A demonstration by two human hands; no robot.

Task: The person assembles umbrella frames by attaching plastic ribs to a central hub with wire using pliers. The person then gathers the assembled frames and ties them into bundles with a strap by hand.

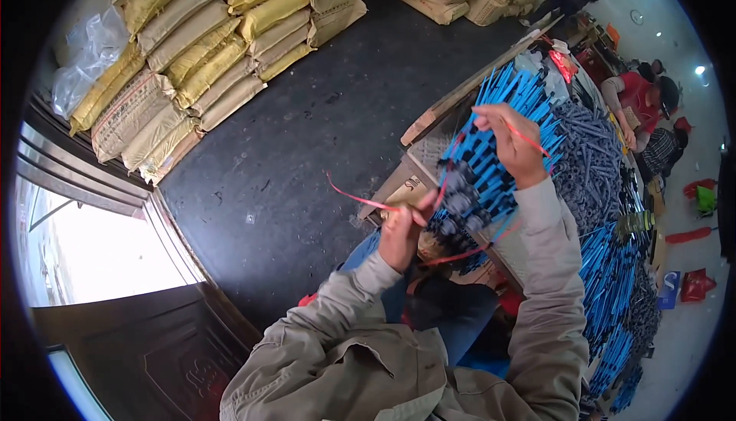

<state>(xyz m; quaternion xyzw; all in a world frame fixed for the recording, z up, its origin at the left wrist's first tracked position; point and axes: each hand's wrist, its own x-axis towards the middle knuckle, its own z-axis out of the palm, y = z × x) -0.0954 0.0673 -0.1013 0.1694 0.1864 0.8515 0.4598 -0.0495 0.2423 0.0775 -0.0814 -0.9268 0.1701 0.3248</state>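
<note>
Well, the blue rods (510, 87) lie heaped ahead of me, with dark knobbed pieces (460, 191) toward my lap. I'd judge the work only partway — the red ribbon (371, 203) is drawn out, no knot shows and its left end hangs loose. My right hand (520, 149) is raised above the rods, my left hand (400, 237) lower; they're apart, both pinching the ribbon strung between them. Whether it circles anything, I can't tell.

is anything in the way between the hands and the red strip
Nothing visible is. The left hand pinches the red strip directly, and red strip also lies across the right hand. The blue rods lie beneath the right hand, not between it and the strip.
</note>
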